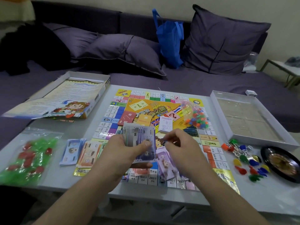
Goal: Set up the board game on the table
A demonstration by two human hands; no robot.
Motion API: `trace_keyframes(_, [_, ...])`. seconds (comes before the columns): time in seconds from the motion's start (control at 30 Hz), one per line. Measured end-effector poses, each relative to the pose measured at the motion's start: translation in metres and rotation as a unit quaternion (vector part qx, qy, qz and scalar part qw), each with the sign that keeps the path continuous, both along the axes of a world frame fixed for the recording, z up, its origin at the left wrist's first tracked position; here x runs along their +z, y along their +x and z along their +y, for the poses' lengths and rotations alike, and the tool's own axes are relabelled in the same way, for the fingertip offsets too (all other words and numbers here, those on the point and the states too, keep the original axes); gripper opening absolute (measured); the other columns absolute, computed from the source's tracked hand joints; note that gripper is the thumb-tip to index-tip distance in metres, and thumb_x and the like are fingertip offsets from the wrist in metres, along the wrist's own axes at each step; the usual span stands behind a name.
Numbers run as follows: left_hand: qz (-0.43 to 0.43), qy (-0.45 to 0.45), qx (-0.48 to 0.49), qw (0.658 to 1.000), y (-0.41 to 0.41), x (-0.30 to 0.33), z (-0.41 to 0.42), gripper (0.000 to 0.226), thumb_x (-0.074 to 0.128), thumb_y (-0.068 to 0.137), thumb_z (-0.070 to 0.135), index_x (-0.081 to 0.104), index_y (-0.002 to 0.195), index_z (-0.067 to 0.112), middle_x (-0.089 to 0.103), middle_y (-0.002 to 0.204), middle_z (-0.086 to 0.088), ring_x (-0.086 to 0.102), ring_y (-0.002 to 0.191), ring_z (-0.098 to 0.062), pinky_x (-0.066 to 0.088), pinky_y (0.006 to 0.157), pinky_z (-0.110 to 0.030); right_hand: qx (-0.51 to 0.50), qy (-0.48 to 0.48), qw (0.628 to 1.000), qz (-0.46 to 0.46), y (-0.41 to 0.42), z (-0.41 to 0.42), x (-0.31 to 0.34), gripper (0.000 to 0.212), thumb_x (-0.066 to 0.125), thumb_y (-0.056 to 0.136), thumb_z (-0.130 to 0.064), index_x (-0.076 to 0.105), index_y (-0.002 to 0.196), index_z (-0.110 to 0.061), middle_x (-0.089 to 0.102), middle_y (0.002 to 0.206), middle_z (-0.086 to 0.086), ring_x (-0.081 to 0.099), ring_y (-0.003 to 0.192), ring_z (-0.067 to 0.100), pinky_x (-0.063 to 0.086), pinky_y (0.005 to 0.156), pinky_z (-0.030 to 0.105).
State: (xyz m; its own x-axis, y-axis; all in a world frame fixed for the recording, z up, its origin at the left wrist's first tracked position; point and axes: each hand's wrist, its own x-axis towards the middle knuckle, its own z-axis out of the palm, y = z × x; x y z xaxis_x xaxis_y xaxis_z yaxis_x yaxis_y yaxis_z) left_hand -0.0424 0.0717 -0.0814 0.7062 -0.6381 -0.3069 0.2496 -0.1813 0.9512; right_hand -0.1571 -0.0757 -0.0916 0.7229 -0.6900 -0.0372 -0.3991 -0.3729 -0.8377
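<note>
The colourful game board (212, 143) lies flat in the middle of the white table. My left hand (120, 150) grips a fanned stack of paper money (141, 138) above the board's near half. My right hand (180, 143) hovers just right of the stack with fingertips pinched together near its edge; what it pinches is too small to tell. Purple notes (167, 164) lie on the board under my hands. Blue and orange note piles (78, 151) sit left of the board. Card decks (165, 125) rest on the board's centre.
A bag of green and red pieces (29, 158) lies at the near left. A bag of small coloured pieces (193, 114) sits on the board. Loose pawns and dice (243, 158), a black roulette wheel (282, 163) and the open box tray (230, 133) are right; the lid with a leaflet (61, 98) is left.
</note>
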Motion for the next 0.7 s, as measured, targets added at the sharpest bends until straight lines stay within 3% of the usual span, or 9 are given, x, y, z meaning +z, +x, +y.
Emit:
trace_keyframes(0.07, [0.019,-0.006,-0.030,0.999,-0.002,0.003,0.001,0.021,0.079,0.087,0.014,0.076,0.108,0.012,0.081,0.091,-0.010,0.080,0.080,-0.026,0.066,0.061,-0.037,0.031,0.156,0.984,-0.086,-0.001,0.002,0.012,0.009,0.064,0.101,-0.012,0.070,0.095,-0.014,0.067,0.079,-0.003,0.059,0.068,0.013,0.048,0.058,0.025])
trace_keyframes(0.1, [0.031,-0.011,-0.047,0.998,-0.004,0.004,0.001,0.021,0.078,0.087,0.012,0.076,0.108,0.011,0.081,0.091,-0.012,0.080,0.083,-0.029,0.067,0.066,-0.042,0.048,0.180,0.977,-0.100,-0.002,0.004,0.014,0.009,0.066,0.100,-0.013,0.070,0.092,-0.011,0.065,0.074,0.000,0.058,0.065,0.014,0.047,0.056,0.028])
trace_keyframes(0.3, [0.080,-0.039,-0.069,0.994,-0.007,0.008,0.004,0.024,0.069,0.094,0.012,0.069,0.118,0.008,0.079,0.103,-0.020,0.076,0.095,-0.044,0.061,0.090,-0.059,0.045,0.106,0.990,-0.085,-0.004,0.002,0.015,0.010,0.072,0.098,-0.012,0.071,0.088,-0.009,0.066,0.066,-0.002,0.056,0.052,0.004,0.046,0.051,0.022])
trace_keyframes(0.43, [0.069,-0.039,-0.068,0.994,-0.006,0.008,0.003,0.024,0.067,0.096,0.011,0.069,0.120,0.008,0.079,0.103,-0.019,0.078,0.094,-0.039,0.064,0.081,-0.051,0.065,0.124,0.989,-0.052,-0.009,-0.004,0.017,0.006,0.069,0.100,-0.013,0.074,0.097,-0.012,0.071,0.073,0.000,0.060,0.057,0.005,0.048,0.054,0.027])
trace_keyframes(0.6, [0.081,-0.031,-0.040,0.995,-0.008,0.005,-0.002,0.022,0.068,0.096,0.009,0.067,0.116,0.001,0.079,0.100,-0.020,0.078,0.094,-0.035,0.064,0.077,-0.051,-0.016,0.101,0.994,-0.048,-0.020,-0.025,0.027,0.010,0.067,0.099,-0.007,0.073,0.100,-0.014,0.075,0.079,-0.005,0.063,0.055,-0.007,0.046,0.049,0.011])
trace_keyframes(0.63, [0.090,-0.030,-0.027,0.995,-0.007,0.004,-0.002,0.023,0.068,0.096,0.009,0.067,0.117,0.001,0.079,0.100,-0.020,0.079,0.094,-0.034,0.065,0.075,-0.049,-0.033,0.073,0.996,-0.033,-0.024,-0.035,0.029,0.010,0.068,0.099,-0.008,0.073,0.097,-0.017,0.076,0.083,-0.005,0.065,0.058,-0.007,0.049,0.052,0.013])
trace_keyframes(0.7, [0.103,-0.024,-0.005,0.994,-0.005,0.003,-0.003,0.023,0.069,0.095,0.009,0.066,0.117,0.002,0.079,0.100,-0.019,0.079,0.092,-0.033,0.065,0.073,-0.047,-0.057,-0.017,0.998,0.035,-0.033,-0.055,0.028,0.009,0.073,0.097,-0.014,0.072,0.092,-0.023,0.077,0.087,-0.004,0.073,0.074,0.005,0.060,0.066,0.029])
